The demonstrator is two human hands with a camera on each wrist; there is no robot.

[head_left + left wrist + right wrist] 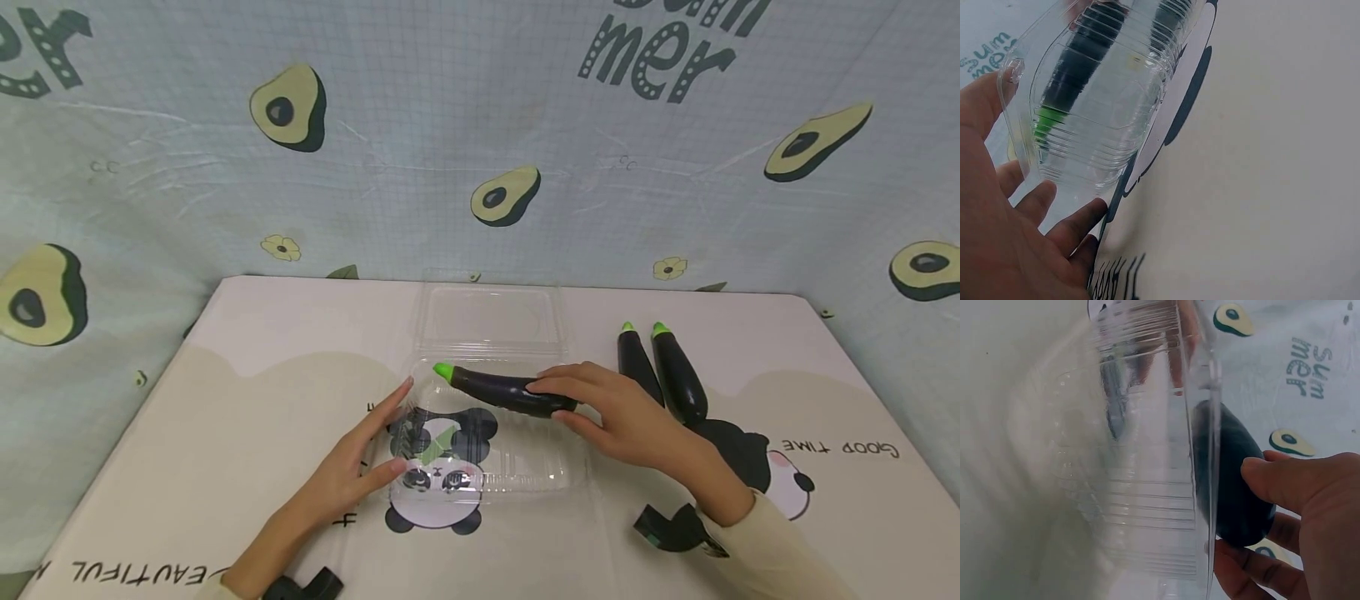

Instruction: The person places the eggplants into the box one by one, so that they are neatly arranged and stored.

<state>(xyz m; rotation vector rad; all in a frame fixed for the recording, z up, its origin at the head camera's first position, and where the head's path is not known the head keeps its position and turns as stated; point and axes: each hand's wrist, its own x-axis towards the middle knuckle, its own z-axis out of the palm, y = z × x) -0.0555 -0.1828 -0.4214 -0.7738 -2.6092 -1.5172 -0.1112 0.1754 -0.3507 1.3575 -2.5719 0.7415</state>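
Note:
A dark purple eggplant (495, 390) with a bright green tip lies crosswise over a clear plastic box (525, 467) in the head view. My right hand (611, 408) grips its thick end, thumb on one side and fingers on the other, as the right wrist view also shows. The eggplant (1229, 481) is at the box's rim there. My left hand (348, 462) rests at the box's left side, fingers spread and fairly straight along the wall. In the left wrist view the eggplant (1082, 56) shows through the clear plastic.
Two more eggplants, one slimmer (637, 362) and one thicker (680, 379), lie right of the box. The box's clear lid (491, 317) is folded back toward the wall. A printed cloth (225, 467) with pandas covers the table; an avocado-patterned sheet (405, 125) hangs behind.

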